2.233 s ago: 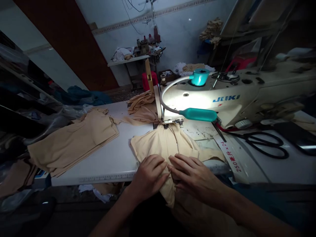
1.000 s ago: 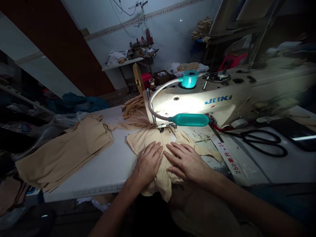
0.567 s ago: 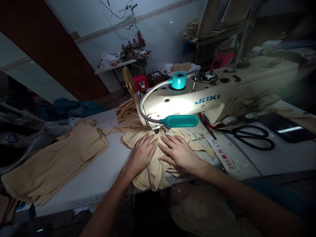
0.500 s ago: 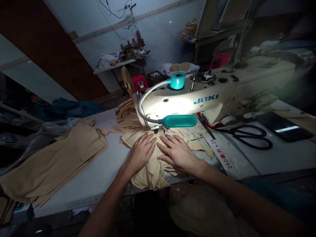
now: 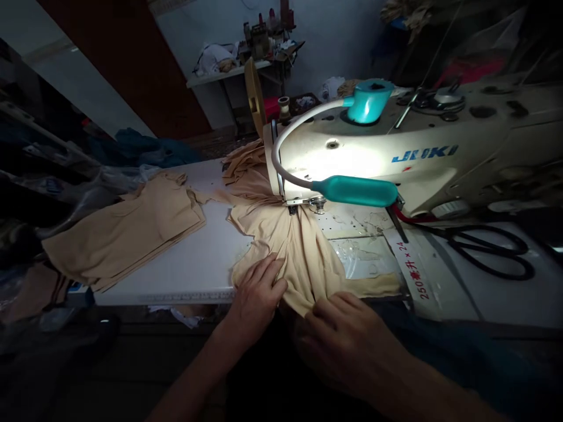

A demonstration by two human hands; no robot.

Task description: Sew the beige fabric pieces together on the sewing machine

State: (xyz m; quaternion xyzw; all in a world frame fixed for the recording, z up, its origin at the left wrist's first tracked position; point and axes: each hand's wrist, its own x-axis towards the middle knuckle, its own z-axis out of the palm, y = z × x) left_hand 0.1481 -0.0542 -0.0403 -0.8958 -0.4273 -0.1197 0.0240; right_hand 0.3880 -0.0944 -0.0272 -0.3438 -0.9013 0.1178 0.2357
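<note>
1. Head view: the tan, soft knit fabric piece (image 5: 292, 243) lies on the white table (image 5: 206, 266), gathered into folds that run from the presser foot (image 5: 294, 206) of the cream industrial sewing machine (image 5: 396, 158) down toward the near table edge. That is its long axis, pointing away from the person.
2. The left hand (image 5: 257, 296) lies flat on the near left part of the piece with the fingers spread, its grip open and pressing rather than pinching.
3. The right hand (image 5: 347, 340) sits at the near edge, just right of the fabric's lowest corner and lower than the left hand. Its fingers curl, but whether they pinch the cloth I cannot tell, since that part is dark.
4. The needle lies up and ahead of both hands; the left hand is the nearer to it.
5. A teal gooseneck lamp (image 5: 356, 190) hangs over the foot and hides the needle itself.
6. Left of the piece, apart from it, lies a stack of tan cut fabric pieces (image 5: 127, 234); more tan cloth is heaped behind the machine head.
7. Black scissors (image 5: 492, 252) lie well right, under the machine arm.
8. The fabric's lower end drops off the table edge into shadow and cannot be followed.
</note>
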